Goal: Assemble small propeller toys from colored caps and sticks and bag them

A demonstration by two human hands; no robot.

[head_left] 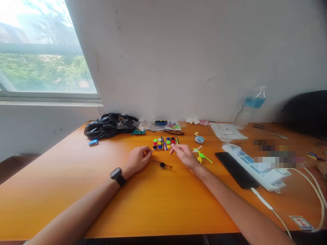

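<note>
On the wooden table lies a small black disc piece [162, 165] with a thin dark stick reaching out to either side; it sits between my two hands. My left hand [139, 158] rests left of it, with fingers curled in and the thumb near them; anything inside is hidden. To the right, my right hand [185, 155] hovers with thumb and forefinger pinched, at the near edge of the coloured disc pieces [159, 143], set in rows with coloured sticks beside them. What the pinch holds is too small to make out. Green and yellow toy pieces [201, 156] lie right of that hand.
A black plastic bag [109, 126] and clear packets [176, 126] lie along the wall, with a small blue packet [93, 142] nearer. At right are a round container [199, 140], a phone [236, 170], a power strip [251, 166], papers [227, 131] and a bottle [246, 112].
</note>
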